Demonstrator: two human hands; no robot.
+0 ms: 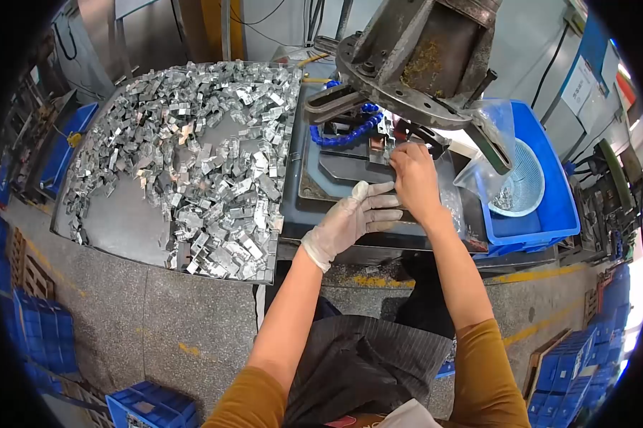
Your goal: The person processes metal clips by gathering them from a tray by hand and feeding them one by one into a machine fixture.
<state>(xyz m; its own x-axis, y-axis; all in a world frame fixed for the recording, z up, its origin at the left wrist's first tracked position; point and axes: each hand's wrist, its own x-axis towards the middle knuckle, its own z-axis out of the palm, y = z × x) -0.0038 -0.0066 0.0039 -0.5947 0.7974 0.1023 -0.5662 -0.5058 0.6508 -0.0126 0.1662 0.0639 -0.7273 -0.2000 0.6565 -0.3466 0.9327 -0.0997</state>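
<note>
My left hand, in a thin white glove with bare fingertips, is held over the front of the machine bed. Its fingers stretch to the right, apart from one another, and I see nothing in them. My bare right hand is just beyond it, fingers curled and pressed together at the small metal fixture under the machine head. Whatever its fingertips grip, if anything, is hidden. A blue segmented coolant hose curves beside the fixture.
A metal tray heaped with small shiny metal parts stands at the left. To the right, a blue bin contains a light-blue basket and a clear plastic bag. The machine head's slotted arms hang low near my hands.
</note>
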